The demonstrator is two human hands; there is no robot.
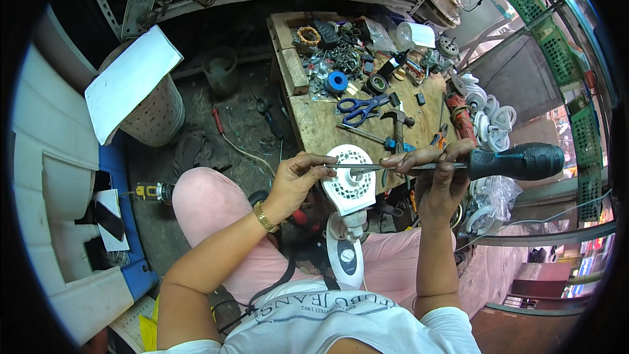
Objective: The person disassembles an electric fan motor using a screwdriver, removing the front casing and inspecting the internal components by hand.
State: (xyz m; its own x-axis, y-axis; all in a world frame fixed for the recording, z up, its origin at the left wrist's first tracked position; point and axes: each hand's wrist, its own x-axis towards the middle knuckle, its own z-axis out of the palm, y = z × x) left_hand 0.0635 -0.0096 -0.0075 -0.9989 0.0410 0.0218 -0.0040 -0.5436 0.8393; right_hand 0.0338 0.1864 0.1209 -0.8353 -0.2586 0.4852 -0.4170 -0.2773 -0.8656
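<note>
A long screwdriver (pixel 517 162) with a black handle lies level across my front. With its thumb and fingers closed, my left hand (pixel 303 180) pinches the shaft's tip end. My right hand (pixel 440 174) grips the shaft close to the handle, fingers above and thumb below. Behind the shaft is a white vented fan motor housing (pixel 348 190), which has no blades on it. It sits on a white fan stand (pixel 346 261) with a round knob, upright between my legs. Whether my left hand also touches the housing, I cannot tell.
Ahead, a wooden workbench (pixel 314 121) carries blue scissors (pixel 360 110), a hammer (pixel 398 121), blue tape (pixel 337 82) and loose screws. White fan parts (pixel 495 121) are piled at the right. A drill (pixel 154 191) and a soldering iron (pixel 217 120) lie to the left, near a lidded basket (pixel 157 115).
</note>
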